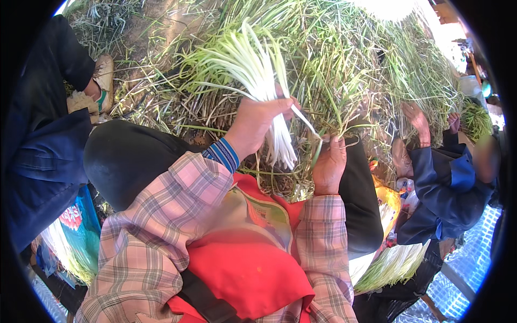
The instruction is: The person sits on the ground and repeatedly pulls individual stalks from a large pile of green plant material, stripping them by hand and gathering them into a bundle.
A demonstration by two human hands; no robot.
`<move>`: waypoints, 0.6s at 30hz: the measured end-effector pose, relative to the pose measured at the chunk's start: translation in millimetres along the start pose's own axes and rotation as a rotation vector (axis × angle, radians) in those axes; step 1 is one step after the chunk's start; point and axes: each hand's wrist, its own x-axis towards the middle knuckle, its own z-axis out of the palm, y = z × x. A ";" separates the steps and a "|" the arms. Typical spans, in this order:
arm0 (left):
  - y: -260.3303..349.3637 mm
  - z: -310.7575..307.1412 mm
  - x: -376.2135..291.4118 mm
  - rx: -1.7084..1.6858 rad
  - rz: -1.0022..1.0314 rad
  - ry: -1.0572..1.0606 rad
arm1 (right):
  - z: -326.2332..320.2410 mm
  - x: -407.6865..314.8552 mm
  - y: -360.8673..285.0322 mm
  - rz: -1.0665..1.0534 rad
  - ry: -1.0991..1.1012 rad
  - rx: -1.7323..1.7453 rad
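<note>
My left hand [252,123] grips a bunch of pale, white-stemmed leafy stalks [258,72], which look like blanched garlic chives. Their yellow-green tips fan out up and to the left, and the white ends [282,149] hang below my fist. One stalk [303,119] slants out from the bunch towards my right hand [331,167]. There my thumb and fingertips pinch its end together with some thin, withered leaves [343,125]. Both hands are above the litter in front of my knees. My right fingers are partly hidden behind the thumb.
A heap of loose green and straw-coloured leaves [343,52] spreads ahead. Another person's dark-clothed leg [48,72] is at left. On the right, a person in dark blue [444,185] reaches a hand [416,119] into the heap. More pale stalks [394,266] lie beside me at lower right.
</note>
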 end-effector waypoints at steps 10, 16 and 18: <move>91.7 -19.1 12.0 -0.564 0.350 0.214 | -109.4 30.4 -4.4 -0.122 0.648 -0.384; 135.1 -38.7 2.2 -0.704 0.421 -0.027 | -112.4 28.4 10.9 0.144 0.330 -0.984; 117.7 -34.0 7.7 -0.634 0.411 -0.069 | -91.7 20.8 13.1 0.360 0.087 -1.152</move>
